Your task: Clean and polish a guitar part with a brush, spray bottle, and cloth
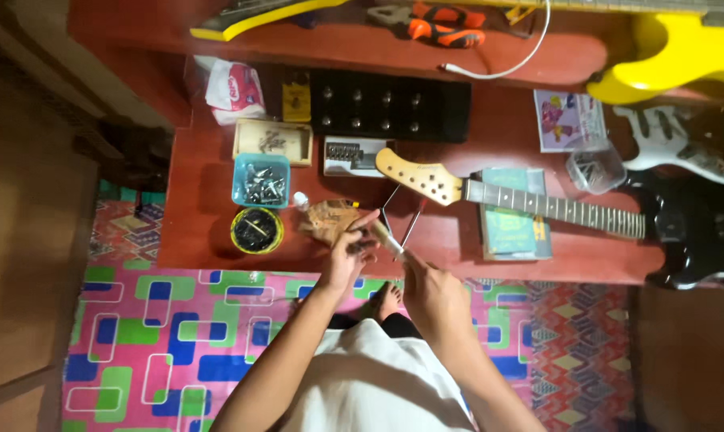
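Both forearms reach forward from the lap toward the near edge of a low red table [218,232]. The left hand [347,254] is raised with the palm turned inward, its fingers curled around a small dark part that is too small and blurred to name, the index finger stretched toward the right. The right hand [434,292] sits lower and nearer the body, its fingers closed around the handle of a pale, slim tool [387,240] whose tip points up and left and meets the left hand's fingers. Just behind the hands lies a crumpled brown wrapper [326,218] on the table. To the left of it stand a blue tub of metal screws [260,181] and a round yellow-rimmed tin [256,230]. A guitar neck [506,196] with a pale headstock lies across the table to the right, resting on a green book [515,216]. A patterned mat [154,336] covers the floor under the person.
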